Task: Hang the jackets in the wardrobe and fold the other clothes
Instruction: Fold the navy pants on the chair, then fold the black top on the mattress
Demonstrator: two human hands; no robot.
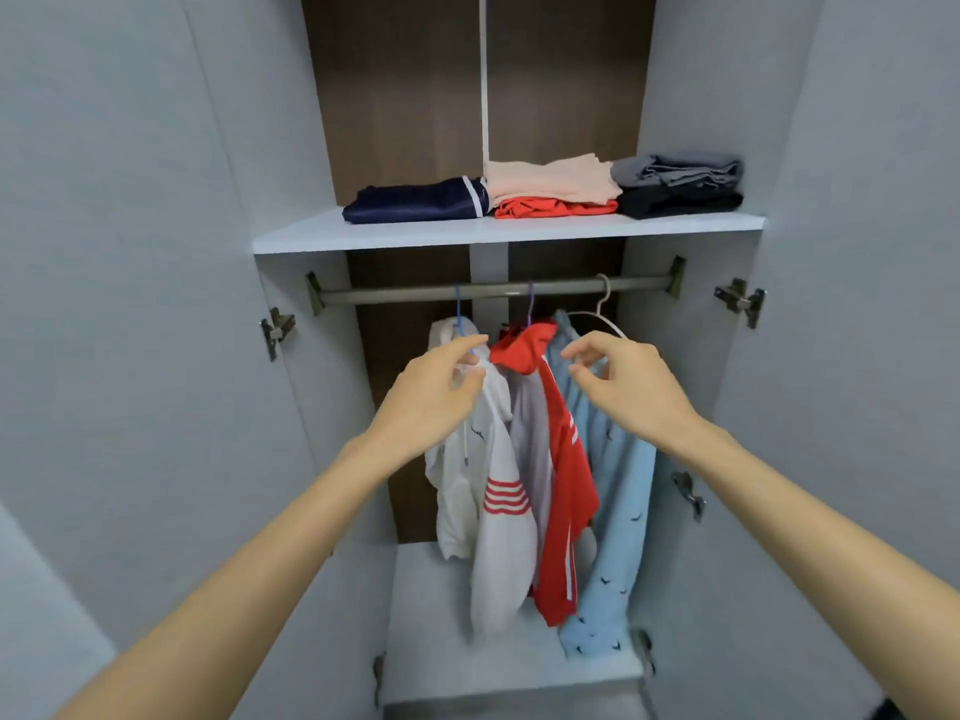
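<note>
Wardrobe, lower bay. Three jackets hang from the rail (415,292): white jacket (498,511) on a blue hanger (457,304), red jacket (566,459) on a purple hanger (530,298), light blue jacket (618,485) on a white hanger (602,298). They are bunched and touch one another.

Left hand (431,397): at the white jacket's collar, fingers curled. Cannot tell whether I pinch the cloth or only brush it. Right hand (631,387): just in front of the blue jacket's shoulder, thumb and fingers apart, nothing held.

Judgement: hanging looks done; the step in hand is tidying the row.

To do it well:
- slide hangers by the hook, not by the fabric, so shoulders sit square;
- space the three evenly along the rail;
- check the red jacket, which droops off-centre on its hanger.

Shelf (415,233) above: folded navy piece (415,200), peach piece (550,181) on an orange-red piece (550,207), grey piece (675,171) on a black piece (675,200). Folding appears finished.
</note>
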